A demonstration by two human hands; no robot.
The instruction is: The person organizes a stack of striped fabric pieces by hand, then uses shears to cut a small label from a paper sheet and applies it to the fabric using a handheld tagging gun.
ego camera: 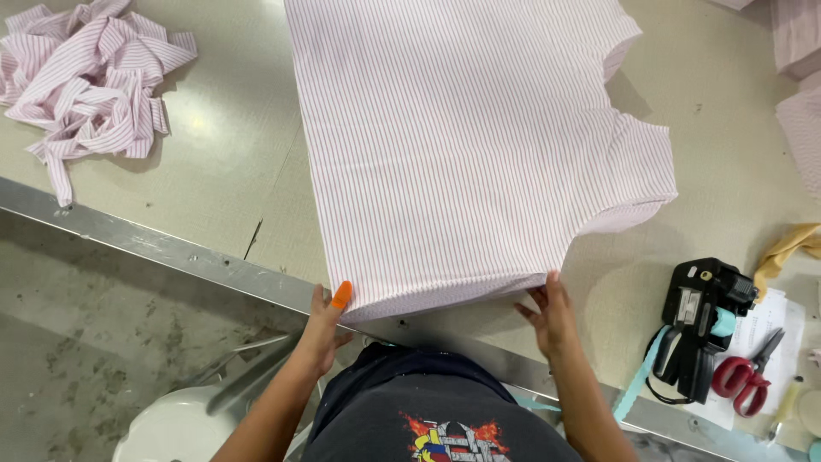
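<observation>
Both hands grip the striped fabric stack's (466, 145) near edge; it runs lengthwise away.

Bare table (231, 162) lies open between the strip heap (90, 81) and fabric stack (462, 145); tagging gun (701, 329) and scissors (748, 372) crowd the right.
</observation>
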